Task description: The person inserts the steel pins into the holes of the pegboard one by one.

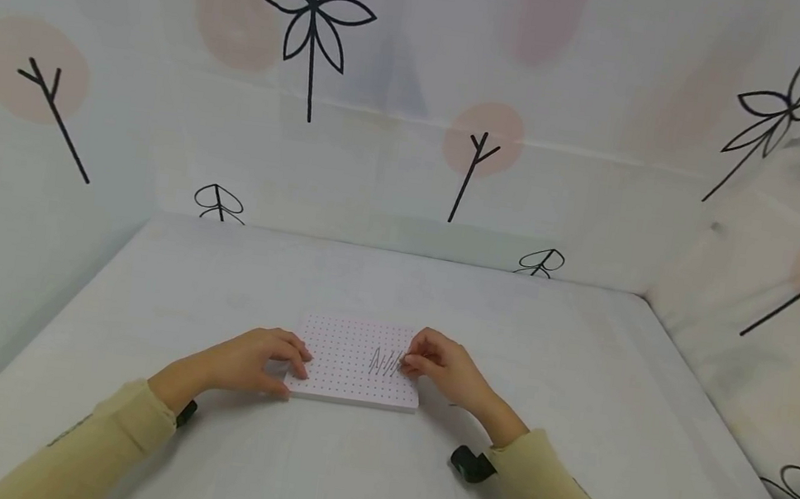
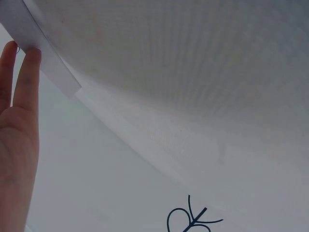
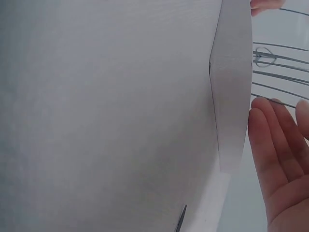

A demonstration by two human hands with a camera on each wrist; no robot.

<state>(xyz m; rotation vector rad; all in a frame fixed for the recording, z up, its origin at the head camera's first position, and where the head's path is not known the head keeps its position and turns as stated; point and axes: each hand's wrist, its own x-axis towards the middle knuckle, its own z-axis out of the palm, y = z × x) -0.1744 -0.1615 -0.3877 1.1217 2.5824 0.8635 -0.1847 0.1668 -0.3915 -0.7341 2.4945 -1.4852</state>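
Note:
A white board with a grid of small reddish dots lies on the table. Several thin grey metal needles stand in its right part, leaning in the head view. My right hand is at the board's right side, thumb and fingertips together around a thin needle at the end of the row. The right wrist view shows its fingers against the board's edge. My left hand rests at the board's left side, with fingertips on its top. Two extended fingers touch its edge in the left wrist view.
A white cloth covers the table. One dark, thin pointed piece lies on it near my right wrist. Patterned cloth walls stand behind and at both sides. Dark wrist cameras sit under the sleeves.

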